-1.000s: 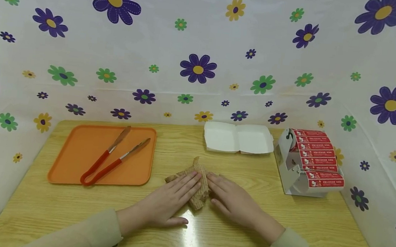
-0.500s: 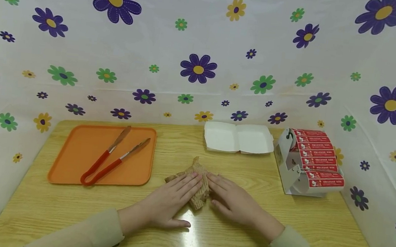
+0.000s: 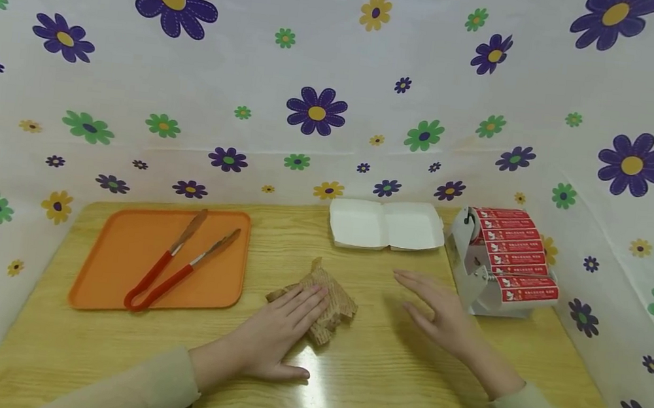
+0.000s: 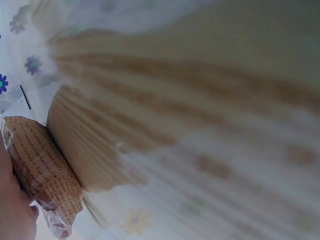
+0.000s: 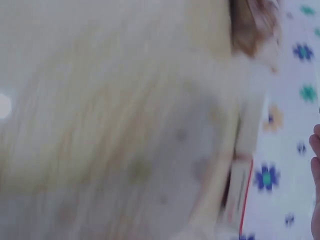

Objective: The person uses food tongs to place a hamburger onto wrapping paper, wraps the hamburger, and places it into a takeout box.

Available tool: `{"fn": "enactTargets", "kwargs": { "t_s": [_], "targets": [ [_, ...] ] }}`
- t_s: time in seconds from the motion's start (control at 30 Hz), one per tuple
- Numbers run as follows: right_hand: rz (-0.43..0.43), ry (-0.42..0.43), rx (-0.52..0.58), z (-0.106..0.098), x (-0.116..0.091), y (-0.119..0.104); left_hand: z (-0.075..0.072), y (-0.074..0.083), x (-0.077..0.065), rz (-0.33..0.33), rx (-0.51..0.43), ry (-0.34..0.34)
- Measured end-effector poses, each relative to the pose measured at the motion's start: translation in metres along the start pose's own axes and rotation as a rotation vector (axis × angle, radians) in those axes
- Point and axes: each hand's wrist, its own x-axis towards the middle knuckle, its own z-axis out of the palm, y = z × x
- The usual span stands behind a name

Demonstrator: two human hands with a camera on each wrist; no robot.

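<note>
A packet folded from brown printed wrapping paper [image 3: 337, 297] lies on the wooden table, its corners sticking out. My left hand [image 3: 281, 334] rests flat on it with straight fingers, covering its left part. In the left wrist view the paper packet [image 4: 42, 165] shows lines of print, with part of my left hand [image 4: 15, 205] against it. My right hand [image 3: 440, 317] is off to the right, apart from the packet, fingers extended and holding nothing. The label dispenser [image 3: 510, 264] with its roll of red labels is the thing nearest to it.
An orange tray [image 3: 101, 274] stands at the left with red-handled tongs [image 3: 170, 268] lying on it. At the back, an unfolded white box [image 3: 386, 226] sits near the flowered curtain [image 3: 226, 89]. The wooden table [image 3: 355, 397] spreads in front.
My right hand has left the packet and moved right towards the label dispenser. My left hand stays on the packet. The head view has shifted slightly.
</note>
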Motion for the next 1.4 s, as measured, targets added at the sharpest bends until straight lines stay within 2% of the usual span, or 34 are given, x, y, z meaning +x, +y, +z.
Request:
{"fn": "enactTargets", "kwargs": {
  "t_s": [0.1, 0.23, 0.33, 0.57, 0.93, 1.2, 1.4],
  "targets": [
    [-0.009, 0.133, -0.017, -0.018, -0.008, 0.015, 0.000, -0.001, -0.002, -0.009, -0.014, -0.002],
    [0.017, 0.239, -0.068, -0.043, -0.023, 0.033, 0.000, -0.001, -0.003, -0.013, -0.026, 0.005],
    [0.026, 0.269, -0.097, -0.059, -0.036, 0.045, 0.001, -0.001, -0.004, -0.013, -0.022, 0.008],
    [0.092, 0.248, -0.193, -0.084, -0.058, 0.057, 0.000, -0.001, -0.005, -0.013, -0.029, 0.018],
    [0.124, 0.241, -0.241, -0.091, -0.069, 0.060, 0.001, -0.001, -0.004, -0.010, -0.036, 0.021],
    [0.160, 0.333, -0.237, -0.086, -0.071, 0.064, 0.002, -0.001, -0.003, -0.004, -0.044, 0.017],
    [0.220, 0.376, -0.214, -0.085, -0.070, 0.062, 0.002, -0.002, -0.002, 0.005, -0.049, 0.017]
  ]
}}
